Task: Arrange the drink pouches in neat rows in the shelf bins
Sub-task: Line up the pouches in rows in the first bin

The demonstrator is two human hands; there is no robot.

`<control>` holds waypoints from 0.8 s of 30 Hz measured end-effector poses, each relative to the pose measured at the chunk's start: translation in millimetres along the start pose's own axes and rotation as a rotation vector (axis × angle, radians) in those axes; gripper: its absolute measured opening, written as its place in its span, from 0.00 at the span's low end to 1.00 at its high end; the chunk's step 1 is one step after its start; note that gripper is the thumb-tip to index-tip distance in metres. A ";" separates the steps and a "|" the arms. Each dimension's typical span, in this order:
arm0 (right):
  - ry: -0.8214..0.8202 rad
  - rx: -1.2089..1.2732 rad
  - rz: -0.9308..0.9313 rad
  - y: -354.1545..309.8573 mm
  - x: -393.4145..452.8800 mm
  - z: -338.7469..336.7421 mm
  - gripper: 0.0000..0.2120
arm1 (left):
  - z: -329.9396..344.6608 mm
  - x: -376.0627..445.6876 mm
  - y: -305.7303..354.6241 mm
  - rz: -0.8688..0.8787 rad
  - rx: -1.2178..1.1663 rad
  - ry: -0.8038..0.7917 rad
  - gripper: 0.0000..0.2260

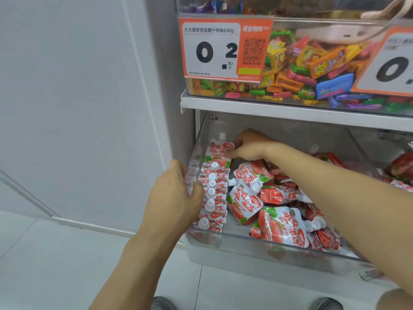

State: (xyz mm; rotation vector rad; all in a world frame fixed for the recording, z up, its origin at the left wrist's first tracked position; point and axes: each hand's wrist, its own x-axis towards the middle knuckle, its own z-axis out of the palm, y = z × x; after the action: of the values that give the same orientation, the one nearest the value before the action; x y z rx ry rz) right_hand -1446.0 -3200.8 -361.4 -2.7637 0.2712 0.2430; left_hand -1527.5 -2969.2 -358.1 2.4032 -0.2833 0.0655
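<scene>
Now I see the red-and-white strawberry drink pouches (245,198) in the clear shelf bin (257,239): a neat upright row (213,193) with white caps along its left wall, the rest heaped loose to the right. My left hand (176,193) grips that wall while my right hand (250,146) pinches the rearmost pouch (218,149). Above, a white shelf (290,110) carries a bin of bright candies (312,63) beside a pale wall (78,86) over a white tiled floor (67,253).

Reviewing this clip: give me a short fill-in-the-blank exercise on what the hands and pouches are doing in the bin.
1. The left hand grips the clear bin's ____ wall.
2. The right hand touches the pouch at the ____ end of the upright row.
3. The loose pouches lie jumbled to the ____ of that row.
4. The shelf above holds a bin of wrapped ____.

Missing words: left; far; right; candies
</scene>
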 end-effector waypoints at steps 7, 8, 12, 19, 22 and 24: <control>0.090 0.171 -0.203 6.4 -0.9 11.3 0.35 | 2.5 2.8 -4.1 0.013 0.023 0.038 0.07; 0.080 0.101 -0.262 5.8 -2.8 10.5 0.32 | 2.5 2.6 -4.2 0.015 0.026 0.038 0.07; -0.120 0.240 -0.196 10.3 -2.7 3.2 0.28 | 1.2 0.9 -3.9 0.030 0.010 0.034 0.07; -0.236 0.385 -0.082 8.5 10.7 0.0 0.26 | 3.2 2.4 -3.0 0.037 0.017 0.044 0.07; -0.291 0.378 -0.080 4.8 9.4 -1.9 0.31 | 3.1 2.7 -3.1 0.037 0.016 0.044 0.07; -0.342 0.429 -0.066 0.4 8.2 -0.1 0.32 | 3.2 1.7 -3.4 0.039 0.016 0.038 0.07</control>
State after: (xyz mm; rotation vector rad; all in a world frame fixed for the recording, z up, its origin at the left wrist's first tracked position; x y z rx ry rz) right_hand -1438.1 -3202.5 -363.1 -2.2573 0.1232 0.5616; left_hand -1525.2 -2969.2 -362.5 2.4095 -0.3124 0.1319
